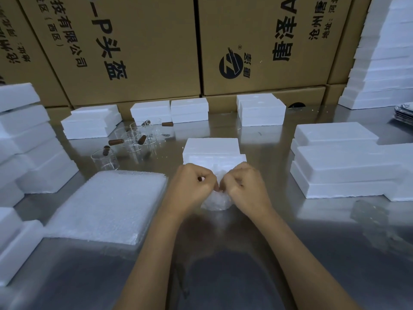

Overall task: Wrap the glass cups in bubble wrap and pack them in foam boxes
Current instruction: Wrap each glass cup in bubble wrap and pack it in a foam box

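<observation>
Gripping: both hands curl their fingers round one bundle of crinkled clear bubble wrap, lifted just off the steel table.
Left hand: fist-like, knuckles up, pinching the bundle's left side.
Right hand: likewise curled, pinching the right side; the two hands almost touch above the bundle.
Bundle: lumpy, translucent, hanging between and below the hands; whether a cup is inside cannot be told.
Foam box: white, matte, blocky, lid shifted, just behind the bundle.
Wrap stack: flat, pebbled white sheets, left of the bundle.
Cups: clear glass, cylindrical, with brown corks, behind and left of the bundle.
Foam stacks: smooth rectangular slabs right of the bundle, more at far left.
Cartons: brown cardboard, printed black, well behind the bundle.
</observation>
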